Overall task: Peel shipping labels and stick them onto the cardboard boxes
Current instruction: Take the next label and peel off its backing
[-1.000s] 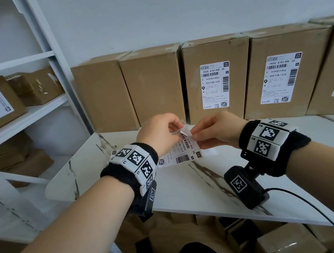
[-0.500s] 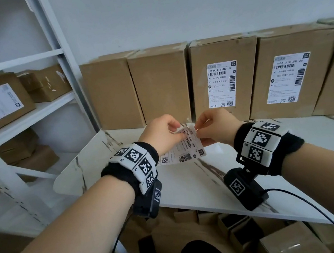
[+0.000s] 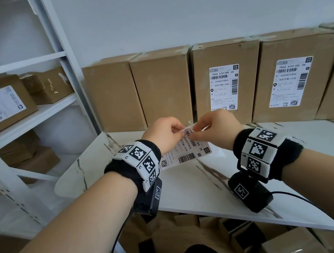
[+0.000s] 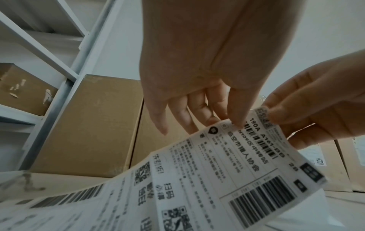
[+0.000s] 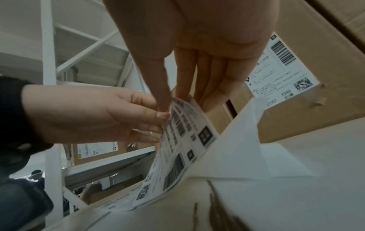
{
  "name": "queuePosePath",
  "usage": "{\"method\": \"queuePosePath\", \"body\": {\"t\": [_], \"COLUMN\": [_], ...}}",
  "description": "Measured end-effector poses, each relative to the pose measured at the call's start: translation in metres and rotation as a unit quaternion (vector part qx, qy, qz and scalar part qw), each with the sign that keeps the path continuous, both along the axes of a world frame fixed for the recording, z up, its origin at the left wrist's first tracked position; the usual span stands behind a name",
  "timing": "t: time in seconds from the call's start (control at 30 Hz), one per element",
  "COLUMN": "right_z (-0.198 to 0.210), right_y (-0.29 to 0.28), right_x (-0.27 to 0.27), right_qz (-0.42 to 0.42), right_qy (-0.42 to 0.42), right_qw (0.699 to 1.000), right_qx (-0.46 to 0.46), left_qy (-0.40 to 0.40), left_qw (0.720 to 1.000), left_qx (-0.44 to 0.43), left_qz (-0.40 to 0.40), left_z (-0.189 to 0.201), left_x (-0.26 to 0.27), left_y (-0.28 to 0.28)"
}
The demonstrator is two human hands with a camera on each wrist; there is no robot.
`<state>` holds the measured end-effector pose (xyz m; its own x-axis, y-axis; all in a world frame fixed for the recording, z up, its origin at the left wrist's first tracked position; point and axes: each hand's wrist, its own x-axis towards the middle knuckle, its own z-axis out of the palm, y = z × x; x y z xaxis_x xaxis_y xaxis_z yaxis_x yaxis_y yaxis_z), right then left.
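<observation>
My fingers [image 4: 239, 118] of both hands pinched the label [image 3: 186, 151], unpeeled; two boxes [image 3: 163, 88] were bare, three labelled.

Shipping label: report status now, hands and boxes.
Both hands on the shipping label: left hand and right hand pinch its top edge above the table. Two unlabelled boxes behind. Nothing in the way.
</observation>
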<state>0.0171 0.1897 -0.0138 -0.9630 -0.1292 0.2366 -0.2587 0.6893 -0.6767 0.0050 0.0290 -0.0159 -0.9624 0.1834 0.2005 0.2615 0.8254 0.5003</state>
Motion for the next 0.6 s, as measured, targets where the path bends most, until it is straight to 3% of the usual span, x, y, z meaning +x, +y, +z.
{"method": "queuePosePath", "body": {"t": [0.33,0.6], "right_z": [0.004,0.003], "right_y": [-0.004,-0.006], "right_x": [-0.006,-0.002], "right_qz": [0.003,0.044], "right_qy": [0.093,0.109], "right_qw": [0.991,0.988], "right_qx": [0.095,0.096], "left_qy": [-0.063,-0.091], "left_qw": [0.997,0.996], "left_qx": [0.044,-0.018], "left_qz": [-0.013,-0.017], "left_z": [0.024,0.033], "left_x": [-0.002,-0.007], "left_y": [0.005,0.002]}}
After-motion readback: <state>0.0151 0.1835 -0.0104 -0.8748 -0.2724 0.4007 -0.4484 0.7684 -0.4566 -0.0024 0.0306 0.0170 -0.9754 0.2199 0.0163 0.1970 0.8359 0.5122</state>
